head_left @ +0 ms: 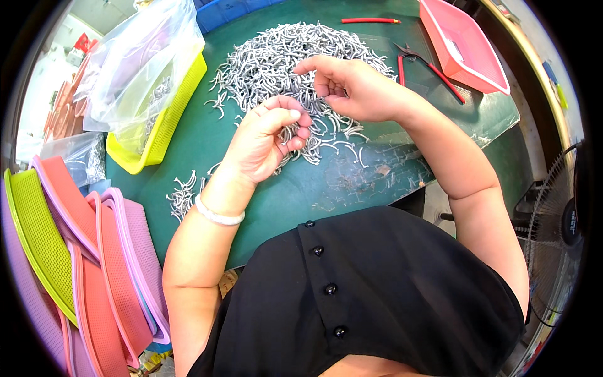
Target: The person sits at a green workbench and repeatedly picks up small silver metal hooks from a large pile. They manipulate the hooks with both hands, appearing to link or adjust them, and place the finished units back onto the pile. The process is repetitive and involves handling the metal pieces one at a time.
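A big heap of small grey curved rod-like pieces [276, 56] covers the far middle of the green table. My left hand [264, 138] is at the near side of this heap, palm turned up, thumb pressed toward the curled fingers. Whatever it pinches is too small to make out. Over the heap's right side is my right hand [361, 91], its index finger bent forward and the other fingers curled in against the thumb. What lies inside them is hidden. A smaller cluster of grey pieces [182, 196] lies beside my left wrist.
A yellow-green basket [182, 94] with a clear plastic bag [141, 69] stands at the left. Stacked pink, purple and green baskets [119, 264] fill the near left. Red-handled pliers [446, 83], a red pen-like tool [370, 21] and a pink basket [468, 60] are far right. A fan [553, 220] stands right.
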The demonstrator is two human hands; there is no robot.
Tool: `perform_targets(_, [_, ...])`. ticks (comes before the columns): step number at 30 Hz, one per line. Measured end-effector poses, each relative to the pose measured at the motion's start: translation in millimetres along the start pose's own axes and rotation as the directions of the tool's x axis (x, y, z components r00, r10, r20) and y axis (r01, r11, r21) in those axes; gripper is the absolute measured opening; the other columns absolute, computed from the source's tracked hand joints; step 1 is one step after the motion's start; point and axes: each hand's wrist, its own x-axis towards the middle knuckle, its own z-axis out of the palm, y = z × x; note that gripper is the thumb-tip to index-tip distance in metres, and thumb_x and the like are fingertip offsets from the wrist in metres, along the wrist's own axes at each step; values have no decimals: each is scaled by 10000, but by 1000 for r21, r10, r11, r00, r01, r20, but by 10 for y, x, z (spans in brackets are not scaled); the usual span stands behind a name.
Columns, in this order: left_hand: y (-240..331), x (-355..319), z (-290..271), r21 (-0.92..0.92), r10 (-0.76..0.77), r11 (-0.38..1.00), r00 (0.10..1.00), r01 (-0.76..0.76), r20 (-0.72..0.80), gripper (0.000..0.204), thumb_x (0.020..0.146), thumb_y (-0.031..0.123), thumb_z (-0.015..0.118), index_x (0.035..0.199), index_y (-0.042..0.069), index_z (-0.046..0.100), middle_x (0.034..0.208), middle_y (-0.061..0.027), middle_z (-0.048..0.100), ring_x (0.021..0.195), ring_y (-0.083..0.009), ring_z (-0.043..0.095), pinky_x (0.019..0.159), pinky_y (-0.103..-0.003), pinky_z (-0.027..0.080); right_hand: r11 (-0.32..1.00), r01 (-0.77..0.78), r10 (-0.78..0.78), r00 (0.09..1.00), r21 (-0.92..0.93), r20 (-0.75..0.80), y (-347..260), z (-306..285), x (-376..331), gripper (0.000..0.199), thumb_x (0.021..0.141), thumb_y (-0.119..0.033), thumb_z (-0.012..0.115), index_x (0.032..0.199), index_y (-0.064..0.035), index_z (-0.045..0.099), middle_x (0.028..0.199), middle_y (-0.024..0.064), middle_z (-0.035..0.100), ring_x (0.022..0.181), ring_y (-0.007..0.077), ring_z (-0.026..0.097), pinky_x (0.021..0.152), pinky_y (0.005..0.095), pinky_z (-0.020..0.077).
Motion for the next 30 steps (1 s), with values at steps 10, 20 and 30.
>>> perform_targets(10, [-46,-7,122,130,-6,991,993,21,-119,86,834,140,568,861,58,562,731,-34,567,606,-107,522,493,-204,397,952,19,-17,1000,305,-11,-139,78,-16,550,718,100,512,1233,-66,416,800,9,483,750,62,476,657,205,407])
perform_targets(20, [-26,-3,101,108,-3,994,992,16,-124,80,836,131,547,831,56,573,698,-33,565,586,-113,518,481,-219,382,815,5,-27,999,579,29,-72,78,25,516,765,43,584,1237,-35,393,867,34,540,791,59,518,703,197,433])
perform_targets(30, [-58,17,114,137,45,990,985,-22,-167,113,828,158,572,832,46,554,687,-44,552,579,-117,508,467,-218,375,758,-68,62,998,649,33,-87,83,34,500,749,56,580,1213,-8,407,871,44,549,798,67,533,724,198,445])
